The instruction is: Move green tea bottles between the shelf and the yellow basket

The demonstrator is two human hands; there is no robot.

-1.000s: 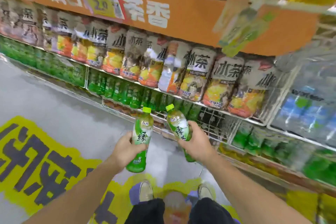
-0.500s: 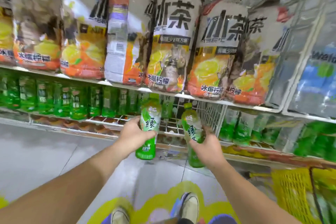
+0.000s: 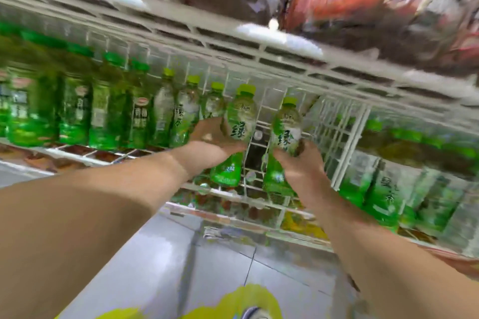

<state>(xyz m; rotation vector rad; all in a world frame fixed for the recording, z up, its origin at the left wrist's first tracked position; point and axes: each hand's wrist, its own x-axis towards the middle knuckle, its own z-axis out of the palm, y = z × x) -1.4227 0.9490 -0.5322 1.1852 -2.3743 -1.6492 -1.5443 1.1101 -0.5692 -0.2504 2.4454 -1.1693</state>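
A person is holding two green tea bottles up at a white wire shelf (image 3: 259, 46) in a shop aisle. The left hand (image 3: 212, 142) is gripping one green tea bottle (image 3: 239, 122) around its middle, fingers clamped on the label, with the lime cap pointing up toward the underside of the shelf above. The right hand (image 3: 302, 163) is gripping a second green tea bottle (image 3: 286, 127) just beside the first, fingers wrapped tight on its lower half, the bottle tilting slightly left. Both bottles are sitting in front of an open gap in the wire rack, apart from each other. To the left, a row of shelved green bottles (image 3: 186, 111) is standing upright, the nearest just beside the left hand. Grey floor (image 3: 181, 254) is showing below, blurred by camera motion
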